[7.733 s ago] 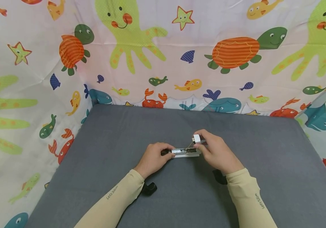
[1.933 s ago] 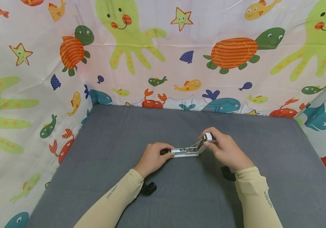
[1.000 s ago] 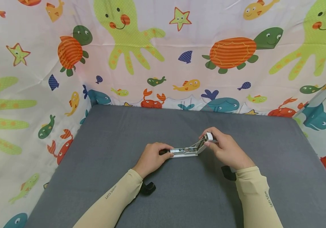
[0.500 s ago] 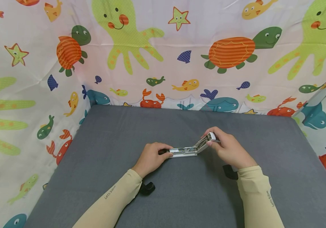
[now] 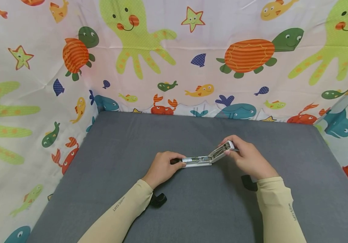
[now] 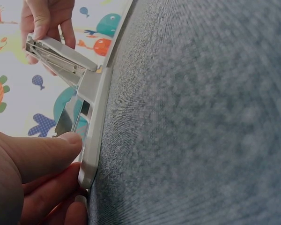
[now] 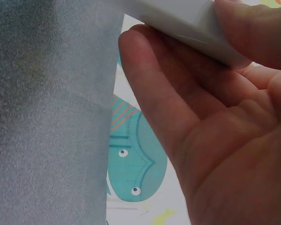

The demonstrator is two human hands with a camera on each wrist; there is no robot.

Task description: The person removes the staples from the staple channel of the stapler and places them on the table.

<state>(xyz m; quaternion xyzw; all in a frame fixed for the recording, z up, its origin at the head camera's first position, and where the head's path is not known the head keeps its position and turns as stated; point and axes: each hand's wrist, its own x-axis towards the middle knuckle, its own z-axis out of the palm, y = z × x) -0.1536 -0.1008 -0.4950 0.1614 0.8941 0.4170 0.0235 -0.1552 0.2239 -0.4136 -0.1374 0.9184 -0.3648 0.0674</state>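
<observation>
A white stapler (image 5: 196,164) lies opened on the grey surface, its metal staple channel exposed. My left hand (image 5: 163,168) pinches the left end of its base between thumb and fingers; in the left wrist view the thumb (image 6: 68,143) presses near the metal channel. My right hand (image 5: 248,158) grips the free end of the raised top cover (image 5: 221,153), which tilts up to the right from the hinge. The right wrist view shows the cover's smooth white outside (image 7: 192,28) between thumb and fingers. Whether staples lie in the channel is too small to tell.
The grey cloth-covered table (image 5: 174,209) spreads around the hands. A curtain printed with sea animals (image 5: 167,50) rises behind it and at both sides. Black wrist mounts (image 5: 158,200) hang below the forearms, close to the table.
My right hand has moved right, swinging the stapler's cover further back from the base. The thin rod that stretched between cover and channel no longer shows there. My left hand stays in place.
</observation>
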